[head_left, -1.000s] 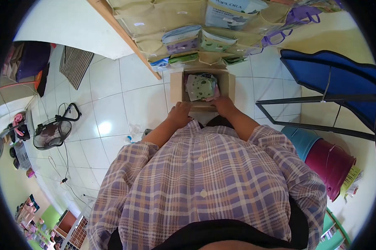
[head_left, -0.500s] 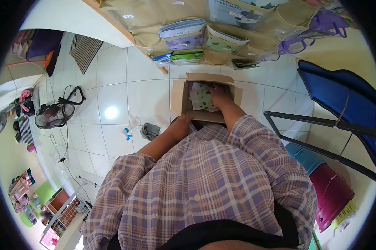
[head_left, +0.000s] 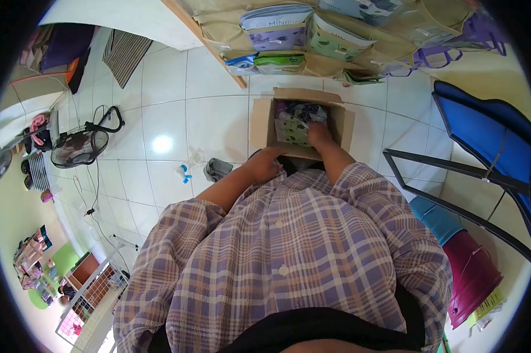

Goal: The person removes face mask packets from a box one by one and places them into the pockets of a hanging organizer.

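An open cardboard box [head_left: 261, 125] stands on the floor just in front of me. My right hand [head_left: 318, 135] reaches inside it, fingers curled at the right edge of a pale packet with a green avocado-like print [head_left: 290, 129]. The fingertips are partly hidden. Behind the packet, crumpled dark and grey plastic [head_left: 308, 110] shows in the box. At the box's near left corner, my left hand [head_left: 265, 166] is closed on the cardboard edge, its fingertips partly out of sight.
A hanging organizer [head_left: 218, 32] with pouches of packets is beyond the box. To the left are a grey cloth item [head_left: 218, 170], a blue-and-white piece [head_left: 185, 174] and a fan [head_left: 80, 146]. A black-framed blue folding item [head_left: 483, 135] and a maroon bucket [head_left: 470, 276] stand right.
The printed packet has tilted nearer the box's front wall, uncovering the plastic behind it; my right hand moved with it. The whole view has shifted slightly. My left hand stays by the box edge.
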Demonstrator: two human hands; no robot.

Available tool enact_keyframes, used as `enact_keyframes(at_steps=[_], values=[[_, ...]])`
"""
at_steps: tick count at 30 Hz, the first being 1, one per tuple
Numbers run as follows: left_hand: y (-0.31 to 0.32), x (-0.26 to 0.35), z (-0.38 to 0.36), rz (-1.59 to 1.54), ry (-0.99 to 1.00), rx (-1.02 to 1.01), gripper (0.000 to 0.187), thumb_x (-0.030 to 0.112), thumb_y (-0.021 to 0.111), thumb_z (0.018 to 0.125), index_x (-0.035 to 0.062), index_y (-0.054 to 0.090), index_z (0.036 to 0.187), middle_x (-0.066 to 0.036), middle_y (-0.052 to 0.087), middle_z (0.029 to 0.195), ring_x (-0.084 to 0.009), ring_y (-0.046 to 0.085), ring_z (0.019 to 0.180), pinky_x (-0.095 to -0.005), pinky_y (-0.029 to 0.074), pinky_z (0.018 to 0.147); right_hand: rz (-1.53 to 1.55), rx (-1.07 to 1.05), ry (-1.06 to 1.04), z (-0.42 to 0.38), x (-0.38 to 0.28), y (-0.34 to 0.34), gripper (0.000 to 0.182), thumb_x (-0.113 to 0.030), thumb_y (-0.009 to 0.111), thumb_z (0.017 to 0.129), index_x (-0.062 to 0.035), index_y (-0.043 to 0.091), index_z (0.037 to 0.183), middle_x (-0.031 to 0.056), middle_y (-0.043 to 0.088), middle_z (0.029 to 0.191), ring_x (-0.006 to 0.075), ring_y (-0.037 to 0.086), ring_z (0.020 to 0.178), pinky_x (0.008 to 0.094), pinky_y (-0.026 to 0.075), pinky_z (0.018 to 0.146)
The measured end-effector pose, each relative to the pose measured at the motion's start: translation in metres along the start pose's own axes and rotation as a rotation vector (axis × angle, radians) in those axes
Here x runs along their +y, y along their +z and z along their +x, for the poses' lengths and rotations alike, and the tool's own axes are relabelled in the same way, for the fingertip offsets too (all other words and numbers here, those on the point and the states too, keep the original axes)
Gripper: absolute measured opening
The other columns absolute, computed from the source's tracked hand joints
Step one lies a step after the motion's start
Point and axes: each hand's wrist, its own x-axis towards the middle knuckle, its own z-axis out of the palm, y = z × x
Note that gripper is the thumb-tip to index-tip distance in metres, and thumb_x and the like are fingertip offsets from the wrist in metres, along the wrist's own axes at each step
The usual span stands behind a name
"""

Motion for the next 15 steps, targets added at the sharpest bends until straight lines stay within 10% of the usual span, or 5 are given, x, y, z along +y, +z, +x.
enact_keyframes(at_steps=[5,7,10,15], values=[[-0.003,-0.008,0.007,-0.124,-0.135,0.126,0.046,0.027,0.066,0.084,-0.0012,0.055,0.118,-0.021,0.059,0.113,-0.0312,0.061,0.101,-0.0381,0.050,0.087,0.180,0.041,-0.038,-0.024,-0.007,-0.035,0.030,-0.019,0.061,0.087,0.0017,0.060,0.109,0.0222,0.065,0.097,0.0352,0.064,0.091,0.0426,0.051,0.082],[-0.017,0.003,0.015,-0.333,-0.604,0.350,0.048,0.037,0.069,0.084,0.0016,0.057,0.115,-0.017,0.063,0.102,-0.0250,0.064,0.087,-0.0353,0.052,0.072,0.597,-0.053,0.147,-0.035,-0.009,-0.057,0.034,-0.022,0.064,0.089,0.0011,0.058,0.114,0.0150,0.067,0.094,0.0215,0.067,0.082,0.0341,0.054,0.071],[-0.025,0.022,0.025,-0.772,-0.595,0.489,0.054,0.043,0.066,0.086,-0.0007,0.055,0.116,-0.012,0.063,0.100,-0.0178,0.061,0.084,-0.0339,0.051,0.069,1.130,-0.188,0.026,-0.063,-0.009,-0.085,0.038,-0.022,0.066,0.090,-0.0010,0.055,0.120,0.0093,0.066,0.099,0.0132,0.065,0.080,0.0270,0.054,0.065],[-0.066,0.072,0.025,-0.822,-0.233,0.479,0.044,0.030,0.054,0.097,-0.0022,0.050,0.127,-0.003,0.060,0.107,-0.0113,0.054,0.091,-0.0264,0.044,0.084,1.083,-0.249,-0.141,-0.092,-0.029,-0.121,0.037,-0.019,0.061,0.092,-0.0030,0.052,0.124,0.0071,0.064,0.105,0.0148,0.064,0.087,0.0273,0.054,0.073]])
